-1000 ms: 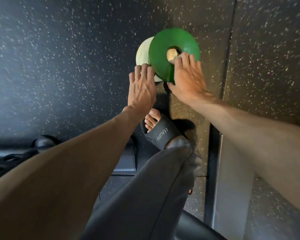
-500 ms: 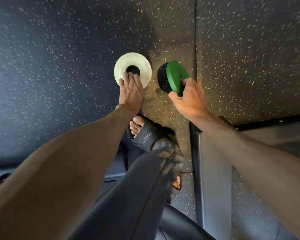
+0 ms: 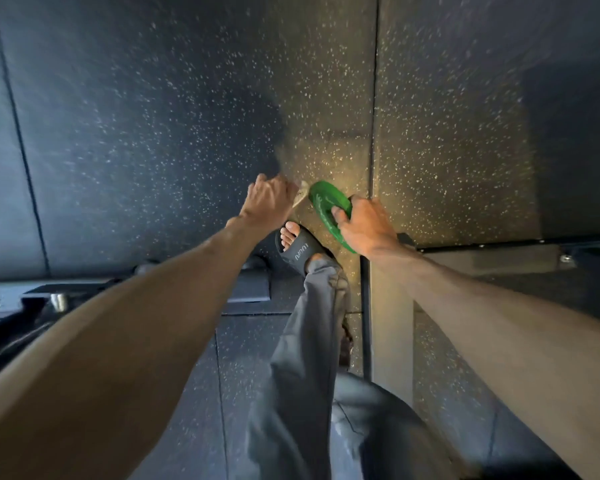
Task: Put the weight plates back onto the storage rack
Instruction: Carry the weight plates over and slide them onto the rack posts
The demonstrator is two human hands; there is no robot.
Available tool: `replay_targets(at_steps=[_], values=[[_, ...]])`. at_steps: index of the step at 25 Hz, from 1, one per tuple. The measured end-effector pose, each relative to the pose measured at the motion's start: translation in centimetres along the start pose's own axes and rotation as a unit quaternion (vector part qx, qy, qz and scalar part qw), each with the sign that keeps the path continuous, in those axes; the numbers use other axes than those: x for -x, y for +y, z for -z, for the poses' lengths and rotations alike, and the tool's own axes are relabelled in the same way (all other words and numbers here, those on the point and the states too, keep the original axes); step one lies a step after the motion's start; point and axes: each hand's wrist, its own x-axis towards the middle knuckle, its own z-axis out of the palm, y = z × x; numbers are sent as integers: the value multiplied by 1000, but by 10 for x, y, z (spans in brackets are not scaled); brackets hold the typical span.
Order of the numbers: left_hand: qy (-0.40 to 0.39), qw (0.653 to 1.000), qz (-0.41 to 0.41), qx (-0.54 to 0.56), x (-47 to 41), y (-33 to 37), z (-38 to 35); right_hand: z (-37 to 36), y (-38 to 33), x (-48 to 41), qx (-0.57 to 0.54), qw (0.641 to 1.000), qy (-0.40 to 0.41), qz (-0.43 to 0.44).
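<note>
Both bare arms reach down over a black rubber gym floor flecked with white (image 3: 153, 116). The right hand (image 3: 368, 226) grasps a round green weight plate (image 3: 321, 206): the thumb lies across its near face and the other fingers wrap over the far rim. The plate is tilted steeply on edge. Its lower rim hangs just beside the toes of a black slide sandal (image 3: 300, 252), and whether it touches the floor cannot be told. The green face carries faint raised marks, too blurred to read. The left hand (image 3: 267, 199) is clenched, knuckles up, around a pale cream weight plate (image 3: 301, 197). Only a thin sliver of that plate pokes out past the fingers, just left of the green one, so the two plates sit close together between the hands. The sandal's strap bears pale lettering that looks like "LUOFU", seen upside down. Above the sandal hangs a loose grey trouser leg (image 3: 312, 341). At the left edge lies dark equipment (image 3: 0, 306) with part of a white letter that cannot be made out. A low black block (image 3: 253, 282) lies behind the left forearm. To the right, a dark metal frame bar (image 3: 499, 261) runs along the floor with a bolt (image 3: 565, 258) in it.
</note>
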Motion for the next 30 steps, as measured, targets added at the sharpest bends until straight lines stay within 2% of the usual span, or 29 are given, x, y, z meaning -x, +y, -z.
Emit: replay_targets(at_steps=[1, 3, 4, 5, 7, 8, 9, 10, 11, 12, 13, 15, 17, 20, 22, 27, 30], values=[[36, 999, -6, -1, 27, 2, 12, 12, -10, 20, 13, 1000, -13, 7], [58, 997, 0, 46, 97, 7, 47, 38, -35, 74, 44, 997, -42, 37], [75, 997, 5, 34, 132, 8, 63, 51, -50, 103, 54, 995, -53, 57], [63, 997, 19, 36, 167, 9, 80, 62, -64, 133, 62, 993, -67, 80], [106, 989, 55, 90, 228, 13, 99, 76, -88, 194, 93, 983, -86, 132], [99, 981, 90, 143, 260, 21, 114, 80, -98, 220, 112, 978, -90, 153], [97, 966, 137, 196, 291, 31, 130, 83, -107, 243, 126, 972, -93, 175], [141, 938, 179, 262, 328, 43, 145, 83, -117, 270, 141, 965, -99, 198], [172, 892, 241, 343, 356, 51, 155, 83, -127, 296, 158, 957, -104, 219], [165, 854, 291, 399, 383, 57, 161, 83, -137, 321, 181, 948, -104, 240], [154, 834, 314, 428, 408, 63, 164, 83, -147, 345, 207, 936, -108, 265], [162, 829, 320, 429, 464, 75, 168, 77, -165, 390, 252, 909, -126, 306], [199, 817, 323, 434, 515, 81, 159, 65, -181, 424, 291, 885, -142, 336], [215, 789, 313, 483, 589, 87, 129, 35, -201, 472, 334, 845, -176, 378], [193, 782, 302, 510, 644, 86, 113, 7, -216, 508, 361, 813, -204, 410], [109, 760, 358, 532, 778, 74, 51, -88, -250, 593, 412, 735, -244, 481], [105, 721, 395, 560, 854, 65, -8, -158, -278, 648, 431, 701, -264, 503]])
